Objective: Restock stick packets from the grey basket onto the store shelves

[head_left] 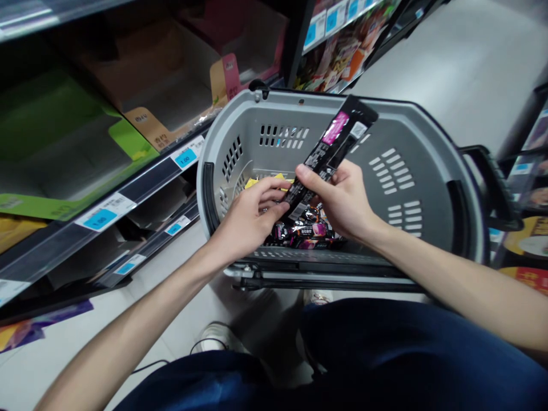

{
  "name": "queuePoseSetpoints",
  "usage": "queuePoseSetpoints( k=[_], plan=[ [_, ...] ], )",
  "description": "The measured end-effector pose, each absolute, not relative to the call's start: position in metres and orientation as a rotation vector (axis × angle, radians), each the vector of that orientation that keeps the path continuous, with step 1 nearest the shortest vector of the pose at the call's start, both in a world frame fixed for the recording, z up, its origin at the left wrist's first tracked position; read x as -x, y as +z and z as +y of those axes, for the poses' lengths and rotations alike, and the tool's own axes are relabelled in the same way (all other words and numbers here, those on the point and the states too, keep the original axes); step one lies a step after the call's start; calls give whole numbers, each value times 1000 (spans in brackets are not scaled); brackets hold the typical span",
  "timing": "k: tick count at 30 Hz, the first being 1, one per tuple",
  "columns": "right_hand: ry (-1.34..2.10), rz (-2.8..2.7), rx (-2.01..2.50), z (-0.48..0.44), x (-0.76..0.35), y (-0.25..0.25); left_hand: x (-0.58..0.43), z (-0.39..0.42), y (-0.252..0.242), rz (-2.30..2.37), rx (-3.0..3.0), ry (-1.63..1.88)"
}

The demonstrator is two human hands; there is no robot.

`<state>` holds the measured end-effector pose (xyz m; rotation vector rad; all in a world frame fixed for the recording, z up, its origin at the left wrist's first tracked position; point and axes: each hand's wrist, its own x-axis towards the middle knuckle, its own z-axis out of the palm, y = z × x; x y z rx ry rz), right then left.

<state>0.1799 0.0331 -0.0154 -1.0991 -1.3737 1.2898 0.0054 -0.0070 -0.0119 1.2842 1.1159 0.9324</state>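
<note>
A long, narrow black snack packet (pixel 331 149) with a pink panel and small white print slants above the shopping basket. My right hand (pixel 349 200) is closed around its middle, thumb pressed on top. At the packet's lower end, my left hand (pixel 252 220) pinches it between thumb and fingers. Below both hands is the grey basket (pixel 409 128) with slotted walls. Several black packets (pixel 308 231) with pink and orange print lie on its bottom, partly hidden by my hands. Some yellow packaging (pixel 252 182) shows behind my left fingers.
To the left, a store shelf (pixel 145 200) carries open display boxes, including a green one (pixel 68 137), and blue-and-white price tags (pixel 99 218). More packaged goods (pixel 334 57) hang beyond the basket. The basket's black handle (pixel 492 185) folds out at right. My shoes (pixel 218 337) are below.
</note>
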Motion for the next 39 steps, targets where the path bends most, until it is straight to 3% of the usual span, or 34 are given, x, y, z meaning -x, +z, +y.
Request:
queuePoseSetpoints(
  k=[39],
  plan=[
    [1324,-1351,1116,33,-181,-16,-5,-10,-8,1167,-1335,851]
  ],
)
